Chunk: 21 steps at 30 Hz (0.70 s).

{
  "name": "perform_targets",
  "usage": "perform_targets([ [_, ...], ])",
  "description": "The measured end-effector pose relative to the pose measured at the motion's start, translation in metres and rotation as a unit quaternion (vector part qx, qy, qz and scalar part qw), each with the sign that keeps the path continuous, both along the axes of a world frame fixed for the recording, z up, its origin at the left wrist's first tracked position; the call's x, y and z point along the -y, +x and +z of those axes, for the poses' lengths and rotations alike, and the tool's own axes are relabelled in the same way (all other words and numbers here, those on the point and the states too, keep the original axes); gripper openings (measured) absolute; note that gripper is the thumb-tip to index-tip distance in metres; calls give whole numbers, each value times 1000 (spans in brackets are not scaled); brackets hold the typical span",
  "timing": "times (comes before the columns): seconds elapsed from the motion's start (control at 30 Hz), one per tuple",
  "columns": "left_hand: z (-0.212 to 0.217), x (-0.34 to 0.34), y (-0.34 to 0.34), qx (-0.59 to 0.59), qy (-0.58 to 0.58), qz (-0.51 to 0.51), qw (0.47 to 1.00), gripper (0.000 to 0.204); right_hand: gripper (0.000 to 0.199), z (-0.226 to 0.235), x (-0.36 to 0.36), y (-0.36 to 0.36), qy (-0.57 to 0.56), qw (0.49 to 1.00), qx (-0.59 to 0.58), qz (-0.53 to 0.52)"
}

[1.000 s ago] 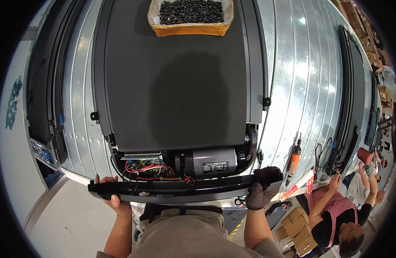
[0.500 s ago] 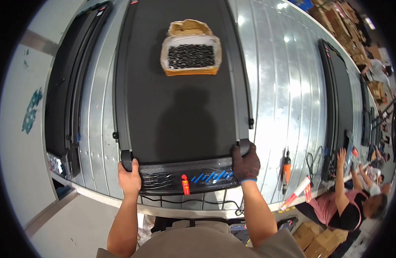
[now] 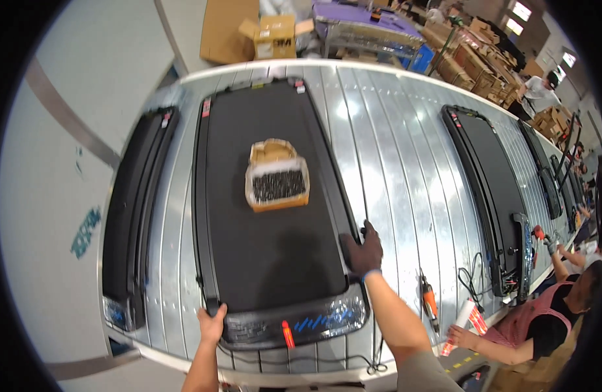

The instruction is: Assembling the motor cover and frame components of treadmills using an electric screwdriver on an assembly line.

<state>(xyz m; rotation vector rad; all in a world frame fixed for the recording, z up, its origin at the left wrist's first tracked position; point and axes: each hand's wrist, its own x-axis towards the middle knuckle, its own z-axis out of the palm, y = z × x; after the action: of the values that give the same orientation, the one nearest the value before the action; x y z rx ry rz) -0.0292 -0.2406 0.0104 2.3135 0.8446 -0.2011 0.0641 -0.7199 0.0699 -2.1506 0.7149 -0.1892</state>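
Observation:
A black treadmill deck lies lengthwise before me on a slatted metal table. Its near end is wrapped in clear film over a dark cover with blue marks and a red tag. My bare left hand is closed on the deck's near left corner, thumb on top. My right hand, in a dark glove, is at the right side rail, thumb toward the belt and fingers spread over the outer side. On the belt stands an open carton full of small dark parts, probably screws.
Other treadmill decks lie left and right. An orange power screwdriver and a black cable are on the table at right. A co-worker there holds a white roll. Cardboard boxes stand beyond the table.
My view has tilted up, showing the deck's far end. My right hand has left the near right corner and moved up along the rail. My left hand stays at its corner.

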Motion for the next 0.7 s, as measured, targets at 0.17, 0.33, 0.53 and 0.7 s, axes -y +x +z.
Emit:
perform_targets([
  [0.17, 8, 37, 43, -69, -388, 58, 917, 89, 82, -110, 100, 107, 316, 934, -158, 49],
  [0.33, -12, -76, 37, 12, -286, -5, 958, 72, 108, -112, -22, 134, 216, 950, -170, 149],
  [0.53, 21, -137, -2, -40, -166, -100, 980, 66, 82, -50, -21, 12, 344, 926, -146, 52],
  [0.7, 101, -112, -3, -58, -218, -83, 971, 63, 70, 46, 18, -186, -279, 958, 63, -14],
])
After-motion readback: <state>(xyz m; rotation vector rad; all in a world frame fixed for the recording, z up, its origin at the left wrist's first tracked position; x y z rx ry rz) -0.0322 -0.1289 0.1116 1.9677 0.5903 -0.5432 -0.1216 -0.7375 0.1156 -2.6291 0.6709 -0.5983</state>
